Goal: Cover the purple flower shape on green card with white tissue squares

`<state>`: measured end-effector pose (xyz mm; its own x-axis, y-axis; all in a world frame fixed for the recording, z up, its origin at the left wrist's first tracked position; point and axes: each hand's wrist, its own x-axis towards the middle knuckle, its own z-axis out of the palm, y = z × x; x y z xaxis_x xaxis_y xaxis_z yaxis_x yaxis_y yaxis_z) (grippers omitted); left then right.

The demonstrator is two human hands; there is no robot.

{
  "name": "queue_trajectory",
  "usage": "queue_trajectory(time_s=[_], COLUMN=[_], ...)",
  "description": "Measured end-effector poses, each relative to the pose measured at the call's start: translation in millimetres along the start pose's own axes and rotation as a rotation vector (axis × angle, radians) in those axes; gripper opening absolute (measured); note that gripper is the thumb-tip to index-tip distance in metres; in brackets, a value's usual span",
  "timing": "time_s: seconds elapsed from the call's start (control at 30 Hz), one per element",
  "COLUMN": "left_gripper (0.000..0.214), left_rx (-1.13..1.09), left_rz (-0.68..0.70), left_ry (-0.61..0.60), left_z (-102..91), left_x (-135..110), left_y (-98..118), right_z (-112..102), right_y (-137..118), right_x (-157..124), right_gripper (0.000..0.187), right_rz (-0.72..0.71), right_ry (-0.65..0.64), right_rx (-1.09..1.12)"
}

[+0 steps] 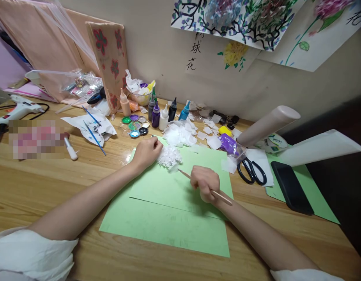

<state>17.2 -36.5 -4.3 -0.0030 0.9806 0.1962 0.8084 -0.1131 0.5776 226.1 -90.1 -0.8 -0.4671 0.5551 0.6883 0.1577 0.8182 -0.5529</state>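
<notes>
My left hand (147,152) rests on the light green paper sheet (168,203), fingers curled against a cluster of crumpled white tissue pieces (169,157). My right hand (205,183) is closed round a thin wooden stick (224,198), its tip pointing up-left toward the white cluster. A pile of loose white tissue squares (180,134) lies just behind the cluster.
On the wooden table: small paint bottles (163,115), paint pots (135,127), blue brushes (94,134) on paper, a glue gun (18,109), black scissors (250,171), a black phone (291,187), a purple bag (229,143), rolled paper (268,125). Flower drawings (241,19) hang on the wall.
</notes>
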Motion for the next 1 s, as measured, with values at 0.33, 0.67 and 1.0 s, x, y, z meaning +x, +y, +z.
queue_trajectory(time_s=[0.33,0.67,1.0], left_gripper=[0.023,0.023,0.023], left_rx=[0.002,0.027,0.035], left_rz=[0.003,-0.004,0.006], left_ry=[-0.001,0.002,-0.002], left_z=[-0.3,1.1,0.2], left_x=[1.5,0.2,0.2], left_y=[0.3,0.6,1.2], right_z=[7.0,9.1,17.5], right_y=[9.8,13.0,4.4], right_x=[-1.9,-0.2,23.7], right_gripper=[0.038,0.038,0.049], right_rz=[0.054,0.139,0.546], right_ry=[-0.154,-0.202,-0.151], right_rx=[-0.115,-0.144,-0.053])
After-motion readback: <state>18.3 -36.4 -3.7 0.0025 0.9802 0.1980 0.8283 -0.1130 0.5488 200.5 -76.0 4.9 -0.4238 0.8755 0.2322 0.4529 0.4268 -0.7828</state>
